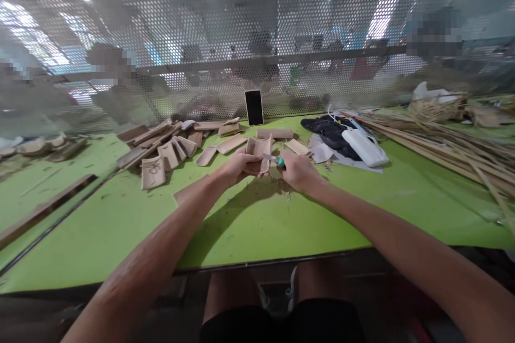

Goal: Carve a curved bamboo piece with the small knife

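My left hand is closed around the lower left side of a curved bamboo piece, holding it tilted up above the green table. My right hand grips the teal handle of a knife. The knife's blade points left and lies against or just in front of the bamboo piece; exact contact is hard to make out. Small wood shavings are scattered on the table below both hands. Other cut bamboo pieces lie just behind my left hand.
A heap of bamboo pieces lies at left. A phone leans against the perforated metal screen. To the right are a black cloth bundle, a white case and long bamboo strips. People are visible beyond the screen.
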Available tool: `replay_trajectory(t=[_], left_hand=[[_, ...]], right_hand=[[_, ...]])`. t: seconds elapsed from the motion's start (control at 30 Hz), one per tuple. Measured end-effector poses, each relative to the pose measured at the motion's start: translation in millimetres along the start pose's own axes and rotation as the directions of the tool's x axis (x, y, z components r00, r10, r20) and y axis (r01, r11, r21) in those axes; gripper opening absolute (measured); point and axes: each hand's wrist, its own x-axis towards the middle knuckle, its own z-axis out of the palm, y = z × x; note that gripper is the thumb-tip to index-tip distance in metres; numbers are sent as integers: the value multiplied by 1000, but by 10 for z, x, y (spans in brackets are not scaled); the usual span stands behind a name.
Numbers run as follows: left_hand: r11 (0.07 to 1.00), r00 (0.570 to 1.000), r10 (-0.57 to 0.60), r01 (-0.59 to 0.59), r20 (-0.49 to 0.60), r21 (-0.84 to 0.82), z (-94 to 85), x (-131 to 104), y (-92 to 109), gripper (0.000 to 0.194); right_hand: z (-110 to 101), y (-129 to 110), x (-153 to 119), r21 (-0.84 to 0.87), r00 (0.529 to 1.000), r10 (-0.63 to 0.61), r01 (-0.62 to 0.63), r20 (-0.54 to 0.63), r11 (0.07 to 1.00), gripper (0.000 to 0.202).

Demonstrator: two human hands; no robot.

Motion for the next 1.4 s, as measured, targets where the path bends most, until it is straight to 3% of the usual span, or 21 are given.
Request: replay_trajectory(t=[0.3,0.57,0.63,0.7,0.77,0.83,0.93,1.07,1.17,1.3,1.4], left_hand=[[993,996,-56,48,70,110,79,-59,-20,11],[978,982,-132,106,137,180,66,-103,32,20],[978,991,-115,100,71,185,78,-92,32,21],[976,993,-98,108,-61,189,73,-54,6,20],[975,981,-81,115,-179,189,49,-2,-39,20],[977,974,-53,96,-221,189,21,40,-82,19],[973,983,-43,82,-178,218,3,59,-114,11],[965,990,-17,52,-139,255,25,33,-116,13],[958,992,-21,57,-128,281,42,14,-123,15],[949,1000,-10,18,-25,316,78,-8,-121,16],[950,998,44,-25,-53,311,101,-8,-102,14]], right_hand=[[-107,200,79,-1,992,124,-124,-35,992,17],[-15,522,188,-56,960,278,-277,15,959,23],[-16,584,181,-50,962,272,-272,-10,961,26],[-37,576,163,-21,973,226,-227,-37,974,25],[-62,503,140,12,985,164,-164,-51,986,20],[-74,402,118,34,995,96,-95,-41,995,15],[-59,278,90,-3,999,44,-44,29,999,13],[-39,229,80,-92,995,93,-90,24,992,20],[-52,267,87,-103,989,144,-145,-12,984,22],[-56,397,101,-89,976,220,-218,6,972,24],[-46,480,103,-90,970,244,-243,1,966,24]])
